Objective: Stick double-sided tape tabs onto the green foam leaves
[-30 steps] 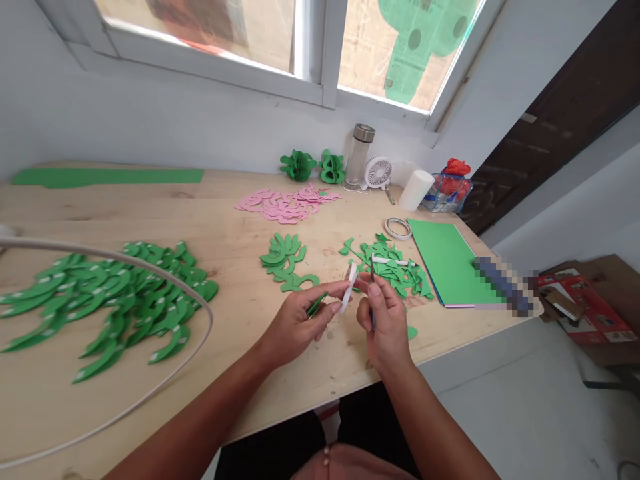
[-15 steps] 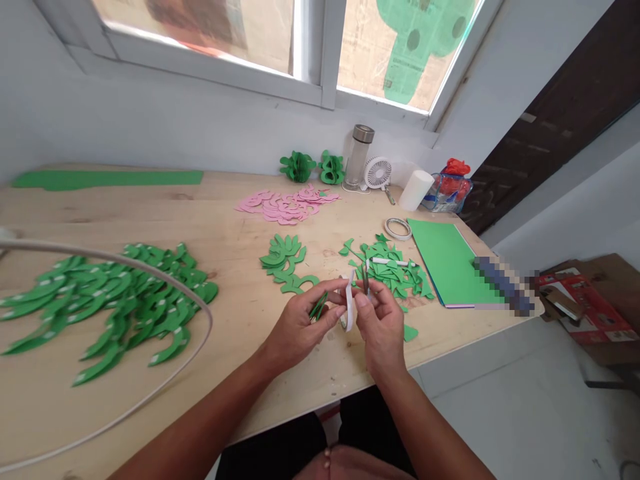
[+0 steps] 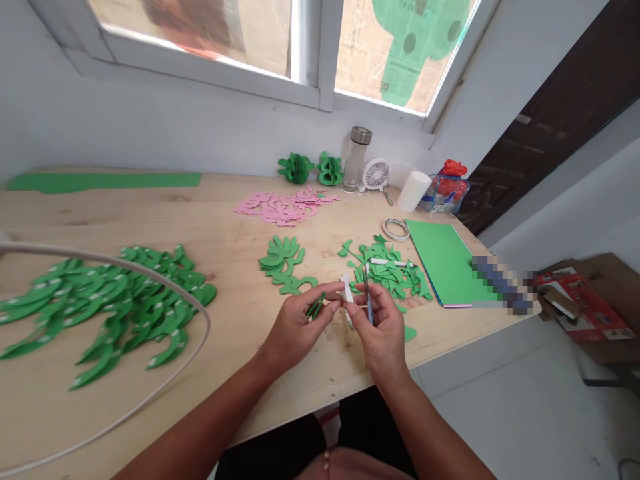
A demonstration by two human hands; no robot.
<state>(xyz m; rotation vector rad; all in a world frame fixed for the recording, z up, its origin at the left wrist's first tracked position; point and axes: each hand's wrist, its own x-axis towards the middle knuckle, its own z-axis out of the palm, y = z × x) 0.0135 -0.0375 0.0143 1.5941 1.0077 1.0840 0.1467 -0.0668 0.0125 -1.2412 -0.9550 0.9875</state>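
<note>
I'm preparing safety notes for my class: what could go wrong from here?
The scissors in the right hand are close to the left hand, so a slip might nick a finger.
The thin white strip between the hands could crease or tear if pulled.
The white pen lies on loose green scraps and might get knocked away.

The left hand [image 3: 303, 325] and the right hand [image 3: 377, 322] are up close together over the front edge side of the tabletop [image 3: 240, 333]. Their fingers bend and pinch, with the tips almost meeting. Both arms reach in from the bottom, elbows apart, and the wrists tip in toward each other.
</note>
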